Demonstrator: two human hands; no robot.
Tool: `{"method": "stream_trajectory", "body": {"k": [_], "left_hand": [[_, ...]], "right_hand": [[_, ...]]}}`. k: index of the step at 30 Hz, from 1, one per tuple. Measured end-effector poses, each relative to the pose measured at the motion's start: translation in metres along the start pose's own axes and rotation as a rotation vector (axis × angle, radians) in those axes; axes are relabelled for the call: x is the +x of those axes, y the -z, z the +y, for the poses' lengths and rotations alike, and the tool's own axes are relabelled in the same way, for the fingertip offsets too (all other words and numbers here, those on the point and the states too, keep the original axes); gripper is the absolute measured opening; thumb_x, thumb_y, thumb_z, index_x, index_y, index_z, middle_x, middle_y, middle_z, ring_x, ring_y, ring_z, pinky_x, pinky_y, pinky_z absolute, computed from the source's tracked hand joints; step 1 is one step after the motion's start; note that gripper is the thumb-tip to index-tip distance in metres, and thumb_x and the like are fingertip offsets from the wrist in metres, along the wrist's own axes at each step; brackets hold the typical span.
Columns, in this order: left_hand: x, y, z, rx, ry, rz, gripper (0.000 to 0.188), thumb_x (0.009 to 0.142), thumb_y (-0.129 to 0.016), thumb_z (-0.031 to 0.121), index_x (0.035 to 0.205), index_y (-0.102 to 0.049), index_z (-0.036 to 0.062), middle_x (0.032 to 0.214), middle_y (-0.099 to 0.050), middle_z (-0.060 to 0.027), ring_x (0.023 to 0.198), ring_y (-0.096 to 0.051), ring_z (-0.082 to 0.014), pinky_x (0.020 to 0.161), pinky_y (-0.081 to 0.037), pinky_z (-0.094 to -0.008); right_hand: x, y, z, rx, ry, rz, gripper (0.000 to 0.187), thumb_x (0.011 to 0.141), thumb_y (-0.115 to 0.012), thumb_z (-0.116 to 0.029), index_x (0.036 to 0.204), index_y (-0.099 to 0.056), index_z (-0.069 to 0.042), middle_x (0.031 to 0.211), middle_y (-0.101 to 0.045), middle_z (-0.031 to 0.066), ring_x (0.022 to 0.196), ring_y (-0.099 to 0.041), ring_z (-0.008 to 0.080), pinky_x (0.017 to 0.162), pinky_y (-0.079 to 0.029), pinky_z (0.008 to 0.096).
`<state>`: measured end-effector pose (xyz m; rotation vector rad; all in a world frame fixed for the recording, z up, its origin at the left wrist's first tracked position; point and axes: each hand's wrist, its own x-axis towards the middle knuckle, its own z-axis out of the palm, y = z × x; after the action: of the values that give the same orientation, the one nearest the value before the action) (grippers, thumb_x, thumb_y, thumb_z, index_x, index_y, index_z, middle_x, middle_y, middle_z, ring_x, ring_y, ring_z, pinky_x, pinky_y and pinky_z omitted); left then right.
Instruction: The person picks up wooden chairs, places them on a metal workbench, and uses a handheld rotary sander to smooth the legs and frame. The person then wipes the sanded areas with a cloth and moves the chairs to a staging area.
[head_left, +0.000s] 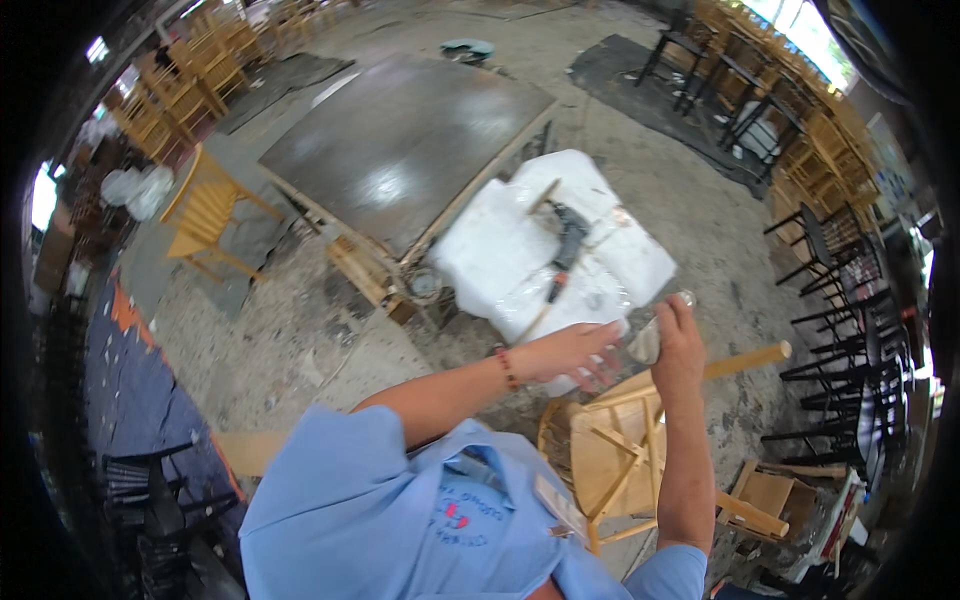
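My right hand [680,350] is closed round a small pale object [646,343], too blurred for me to name. My left hand [575,355] reaches beside it, fingers stretched out and apart with nothing in them, slightly smeared by motion. Just beyond both hands is a work surface covered in white padding [480,255]. A black and orange power tool [570,245] lies on the padding, near a short wooden-handled tool [543,196]. Below my hands, close to my body, a light wooden chair [610,465] lies tipped over, its underside bars showing.
A large dark-topped table [400,140] stands ahead to the left, with a yellow wooden chair [205,215] beside it. Black stools [830,360] line the right side. Stacked wooden chairs [205,65] fill the far left. A wooden box [765,495] sits at lower right.
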<state>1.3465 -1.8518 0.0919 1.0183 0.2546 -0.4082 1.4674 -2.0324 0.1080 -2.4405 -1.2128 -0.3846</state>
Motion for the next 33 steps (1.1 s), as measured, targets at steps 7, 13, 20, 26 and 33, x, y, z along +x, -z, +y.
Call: {"method": "stream_trajectory", "body": {"k": [7, 13, 20, 26, 33], "left_hand": [[-0.008, 0.120, -0.048, 0.080, -0.066, 0.221, 0.045, 0.098, -0.056, 0.038, 0.119, -0.056, -0.0016, 0.102, -0.063, -0.0099, 0.086, -0.064, -0.0180, 0.071, -0.055, -0.0292], [-0.071, 0.293, -0.100, 0.809, -0.073, 1.013, 0.043, 0.087, -0.065, 0.032, 0.115, -0.058, -0.0002, 0.107, -0.064, -0.0234, 0.098, -0.062, -0.0402, 0.085, -0.048, -0.0461], [-0.073, 0.341, -0.109, 0.876, 0.018, 1.250, 0.045, 0.087, -0.064, 0.033, 0.119, -0.055, 0.0018, 0.119, -0.060, -0.0208, 0.111, -0.057, -0.0386, 0.094, -0.043, -0.0516], [-0.067, 0.331, -0.097, 0.889, 0.243, 1.310, 0.064, 0.086, -0.064, 0.044, 0.133, -0.048, 0.0035, 0.135, -0.052, -0.0184, 0.129, -0.044, -0.0364, 0.106, -0.027, -0.0643], [-0.112, 0.310, -0.084, 0.845, 0.262, 1.284, 0.078, 0.085, -0.062, 0.052, 0.142, -0.040, 0.0035, 0.144, -0.043, -0.0175, 0.137, -0.036, -0.0337, 0.109, -0.022, -0.0647]], "right_hand": [[0.014, -0.063, -0.064, 0.267, -0.123, -0.099, 0.059, 0.084, -0.056, 0.000, 0.141, -0.046, -0.010, 0.147, -0.045, 0.0118, 0.105, -0.062, 0.0289, 0.082, -0.052, 0.0335], [-0.107, -0.079, -0.040, 0.579, -0.959, 0.193, 0.050, 0.089, -0.056, -0.004, 0.138, -0.048, 0.002, 0.131, -0.057, 0.0127, 0.092, -0.060, 0.0167, 0.078, -0.049, 0.0267], [-0.236, -0.089, -0.106, 0.660, -1.463, 0.093, 0.035, 0.091, -0.055, -0.008, 0.125, -0.055, 0.002, 0.110, -0.063, 0.0113, 0.077, -0.062, 0.0157, 0.060, -0.050, 0.0266], [-0.261, -0.102, -0.133, 0.827, -1.452, -0.125, 0.040, 0.091, -0.054, -0.006, 0.130, -0.051, 0.003, 0.113, -0.061, 0.0146, 0.073, -0.064, 0.0175, 0.057, -0.052, 0.0267], [-0.234, -0.154, -0.131, 0.880, -1.301, -0.541, 0.040, 0.090, -0.056, -0.008, 0.129, -0.053, 0.003, 0.111, -0.063, 0.0128, 0.073, -0.065, 0.0171, 0.059, -0.052, 0.0271]]}}
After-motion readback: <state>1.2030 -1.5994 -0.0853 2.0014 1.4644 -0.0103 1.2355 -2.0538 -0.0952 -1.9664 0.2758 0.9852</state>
